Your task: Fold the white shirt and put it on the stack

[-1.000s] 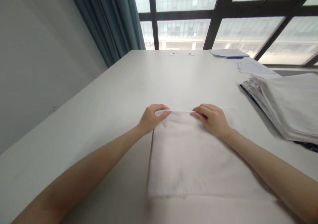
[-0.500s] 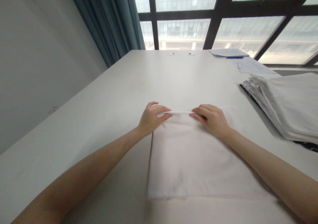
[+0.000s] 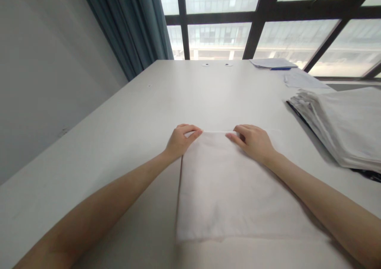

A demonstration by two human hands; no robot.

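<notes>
A white cloth (image 3: 238, 189) lies flat in front of me, its far edge running straight between my two hands. My left hand (image 3: 184, 140) pinches that far edge near its left corner, thumb and fingertips pressed together. On the right part of the same edge is my right hand (image 3: 253, 142). Its thumb rests on the near side and its fingers curl around the back of the edge, so the grip looks looser. The edge is slightly raised, and the right wrist and forearm cover part of the cloth's right side.
A stack of folded white cloths (image 3: 351, 130) sits on something black at the right. Papers (image 3: 274, 63) with a blue pen (image 3: 280, 68) lie at the far right of the white table (image 3: 190, 94). Beyond are a window and a blue curtain (image 3: 133, 26); a wall borders the left.
My left thumb has closed up against the fingertips on the edge. My right fingers have shifted slightly right, apart from the thumb. The far edge looks straighter and smoother.
</notes>
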